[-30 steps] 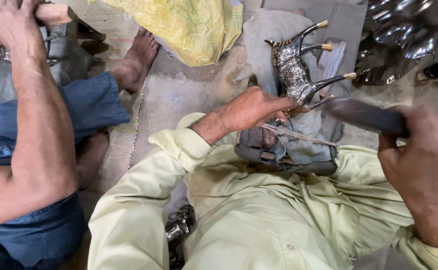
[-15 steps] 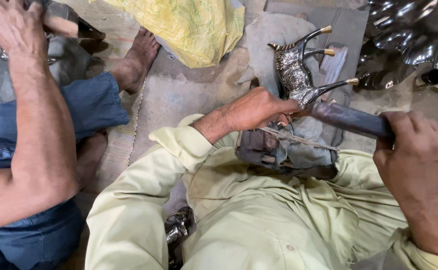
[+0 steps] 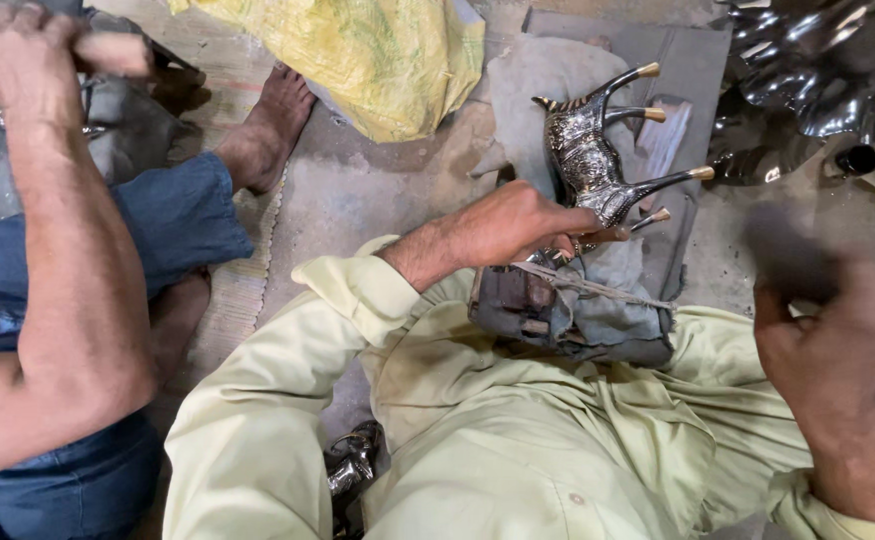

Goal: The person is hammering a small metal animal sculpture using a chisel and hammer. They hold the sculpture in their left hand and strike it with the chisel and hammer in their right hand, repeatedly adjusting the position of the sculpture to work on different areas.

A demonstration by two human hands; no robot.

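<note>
Bare concrete floor (image 3: 378,195) (gritty) under yellow sack (image 3: 378,55).

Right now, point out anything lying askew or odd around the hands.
The metal animal figure lies on its side, legs sticking out sideways, pinned by the left hand against a cloth-wrapped block. The right hand grips a dark tool too blurred to identify. No visible damage.

Animal figurine (image 3: 590,160): metal, dark, glossy, embossed texture; brass-coloured leg tips. Block (image 3: 528,300) under it: rusty iron, matt, wrapped in dusty grey cloth (image 3: 608,315), bound with rough string. Sack (image 3: 378,55): woven plastic, yellow, dull. Floor (image 3: 358,190): rough concrete. Trousers (image 3: 518,440): pale green cotton, soiled. Shiny crumpled metal pieces (image 3: 818,70).
</note>
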